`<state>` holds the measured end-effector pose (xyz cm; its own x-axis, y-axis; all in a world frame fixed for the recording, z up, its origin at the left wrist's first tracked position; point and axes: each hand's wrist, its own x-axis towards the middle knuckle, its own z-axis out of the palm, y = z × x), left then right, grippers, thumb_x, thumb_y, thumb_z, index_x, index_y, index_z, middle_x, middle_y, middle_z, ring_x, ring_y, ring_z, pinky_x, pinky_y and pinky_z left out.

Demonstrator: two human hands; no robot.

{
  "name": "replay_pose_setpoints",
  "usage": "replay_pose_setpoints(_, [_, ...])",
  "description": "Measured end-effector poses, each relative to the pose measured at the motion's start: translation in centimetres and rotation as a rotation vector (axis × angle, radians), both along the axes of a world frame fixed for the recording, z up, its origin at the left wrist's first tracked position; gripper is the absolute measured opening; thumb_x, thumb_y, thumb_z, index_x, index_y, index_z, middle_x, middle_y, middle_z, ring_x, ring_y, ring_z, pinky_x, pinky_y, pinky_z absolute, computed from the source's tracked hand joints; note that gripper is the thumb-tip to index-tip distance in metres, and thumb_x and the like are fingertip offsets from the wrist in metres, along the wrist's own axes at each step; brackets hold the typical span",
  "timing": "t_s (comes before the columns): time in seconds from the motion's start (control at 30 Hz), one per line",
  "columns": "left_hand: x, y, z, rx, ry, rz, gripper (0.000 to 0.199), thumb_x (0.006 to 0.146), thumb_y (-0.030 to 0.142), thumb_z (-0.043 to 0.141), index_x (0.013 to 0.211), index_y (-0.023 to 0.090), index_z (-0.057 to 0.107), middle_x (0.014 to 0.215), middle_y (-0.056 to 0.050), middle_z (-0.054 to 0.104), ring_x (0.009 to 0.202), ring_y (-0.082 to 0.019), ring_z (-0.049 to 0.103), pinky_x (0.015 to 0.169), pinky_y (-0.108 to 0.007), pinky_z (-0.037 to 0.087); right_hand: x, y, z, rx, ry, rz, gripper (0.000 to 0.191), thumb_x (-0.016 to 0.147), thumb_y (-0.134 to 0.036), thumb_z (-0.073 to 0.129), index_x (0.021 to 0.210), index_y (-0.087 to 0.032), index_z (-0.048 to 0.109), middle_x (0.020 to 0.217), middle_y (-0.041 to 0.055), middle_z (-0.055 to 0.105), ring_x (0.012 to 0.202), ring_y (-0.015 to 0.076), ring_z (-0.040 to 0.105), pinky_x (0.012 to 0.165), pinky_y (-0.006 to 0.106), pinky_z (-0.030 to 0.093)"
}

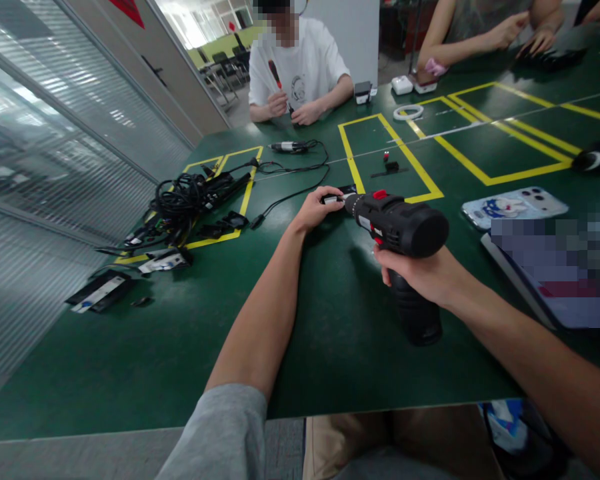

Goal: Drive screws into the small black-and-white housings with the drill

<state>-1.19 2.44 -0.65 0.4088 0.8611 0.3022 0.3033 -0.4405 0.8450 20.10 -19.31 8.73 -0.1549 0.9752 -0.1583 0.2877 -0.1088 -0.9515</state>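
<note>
My right hand (417, 270) is wrapped round the grip of a black cordless drill (395, 223) with red switches. The drill points away and to the left, its chuck close to my left hand (316, 208). Between the fingers of that hand is a small black part with a pale face (333, 199), held down near the green table (320, 333). The drill's tip meets or nearly meets this part; the exact contact is too small to tell. My left palm hides some of the part.
Tangled black cables and adapters (185, 200) lie on the left, with opened black casings (103, 291) nearer. A corded pen-like tool (289, 147) lies beyond. On the right are a phone (515, 205) and a laptop-like slab (520, 280). Two people sit opposite, one holding a screwdriver (275, 73).
</note>
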Motion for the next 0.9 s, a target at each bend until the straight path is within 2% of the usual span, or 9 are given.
replay_pose_setpoints(0.23, [-0.10,0.00,0.11,-0.008,0.010,-0.013,0.037,0.068,0.027,0.073,0.103,0.018,0.070,0.110,-0.005,0.065,0.104,-0.019,0.059,0.097,-0.033,0.044,0.11,0.02,0.02,0.018,-0.009,0.005,0.013,0.077,-0.024,0.063,0.065,-0.020,0.061,0.058,0.0022,0.066,0.055,0.0189,0.063,0.056,0.034,0.047])
replay_pose_setpoints(0.53, [0.55,-0.54,0.43,0.003,0.027,0.070,0.033,0.062,0.016,0.071,0.095,0.017,0.071,0.100,-0.003,0.066,0.097,-0.018,0.058,0.096,-0.034,0.045,-0.02,-0.02,0.21,0.001,-0.040,-0.012,0.011,0.077,-0.025,0.063,0.067,-0.020,0.064,0.058,0.0023,0.066,0.056,0.0199,0.064,0.059,0.035,0.048])
replay_pose_setpoints(0.9, [0.21,-0.12,0.13,0.016,0.041,0.045,0.029,0.070,0.028,0.071,0.098,0.019,0.071,0.106,-0.003,0.066,0.102,-0.018,0.059,0.098,-0.034,0.044,-0.15,-0.05,0.11,-0.001,-0.013,-0.021,0.014,0.076,-0.024,0.063,0.063,-0.020,0.060,0.057,0.0020,0.065,0.053,0.0184,0.062,0.055,0.033,0.047])
